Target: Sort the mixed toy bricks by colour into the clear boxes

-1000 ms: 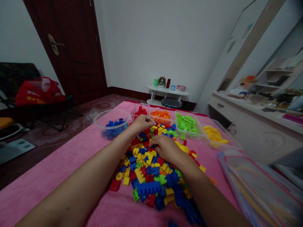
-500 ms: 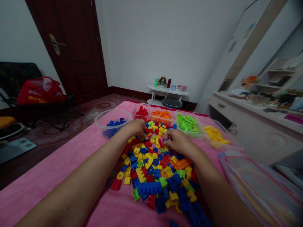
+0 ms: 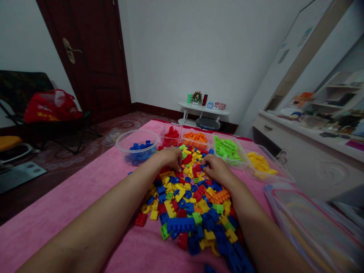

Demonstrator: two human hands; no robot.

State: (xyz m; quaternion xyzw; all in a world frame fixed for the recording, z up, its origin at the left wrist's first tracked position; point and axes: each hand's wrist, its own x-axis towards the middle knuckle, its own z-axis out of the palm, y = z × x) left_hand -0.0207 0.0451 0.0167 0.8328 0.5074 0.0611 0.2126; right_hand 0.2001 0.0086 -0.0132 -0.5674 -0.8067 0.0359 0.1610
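A mixed pile of toy building bricks (image 3: 179, 224) in red, yellow, blue, green and orange spreads over the pink cloth (image 3: 76, 201). My left hand (image 3: 172, 156) is at the far left part of the pile, its fingers curled down among the bricks; what they hold, if anything, is hidden. Across from it, my right hand (image 3: 216, 167) has thumb and fingers pinched together over the pile's right side, and I cannot make out what is between them. The round tub of blue bricks (image 3: 137, 132) stands just beyond my left forearm.
Behind the pile stand clear boxes of red bricks (image 3: 171, 135), orange bricks (image 3: 195, 138), green bricks (image 3: 227, 148) and yellow bricks (image 3: 261, 163). Stacked clear lids (image 3: 309, 223) lie at the right edge. A white side table (image 3: 202, 107) is by the far wall.
My left hand has shifted slightly right over the pile. My right hand has moved a little right, and the blue piece seen at its fingertips before no longer shows clearly.
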